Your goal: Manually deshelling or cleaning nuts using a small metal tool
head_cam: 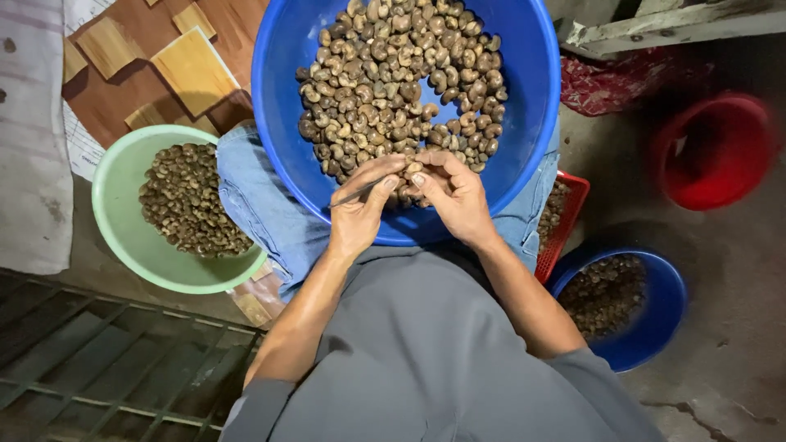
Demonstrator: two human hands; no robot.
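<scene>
Both hands (pixel 407 200) pinch one cashew (pixel 413 168) over the blue basin (pixel 532 98).

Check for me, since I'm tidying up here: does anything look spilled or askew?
Nothing stands out. The nuts sit inside the big blue basin, the green bowl and the small blue bowl; none lie spilled.

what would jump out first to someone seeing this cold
The big blue basin of brown nuts on the person's lap dominates the top centre. Over its near rim, the left hand holds a thin tool against a nut pinched by the right hand. A green bowl of nuts sits left.
</scene>
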